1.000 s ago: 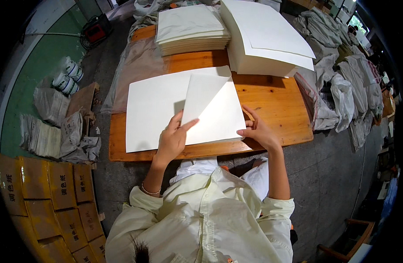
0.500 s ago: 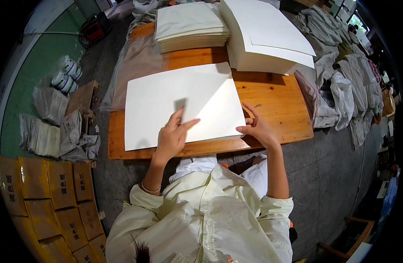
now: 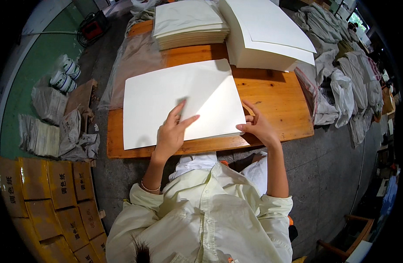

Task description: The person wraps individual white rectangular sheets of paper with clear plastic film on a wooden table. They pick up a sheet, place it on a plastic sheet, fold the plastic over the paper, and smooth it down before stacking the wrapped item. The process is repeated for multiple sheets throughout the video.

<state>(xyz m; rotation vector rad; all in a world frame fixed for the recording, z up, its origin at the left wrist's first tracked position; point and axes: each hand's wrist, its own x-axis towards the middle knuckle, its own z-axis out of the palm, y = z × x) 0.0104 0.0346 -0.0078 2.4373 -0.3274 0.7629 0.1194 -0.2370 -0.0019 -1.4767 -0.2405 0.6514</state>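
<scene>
Here, white paper (image 3: 166, 87), right hand (image 3: 260, 127) at edge

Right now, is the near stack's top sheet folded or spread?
Spread: the top sheet lies flat beneath the left hand, no flap turned over.

Left hand (image 3: 169, 132), right hand (image 3: 259, 128), white paper (image 3: 160, 92)

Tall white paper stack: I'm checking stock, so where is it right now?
In the head view, the tall stack stands at the far side of the wooden table, right of centre, just right of the lower paper stack.
</scene>
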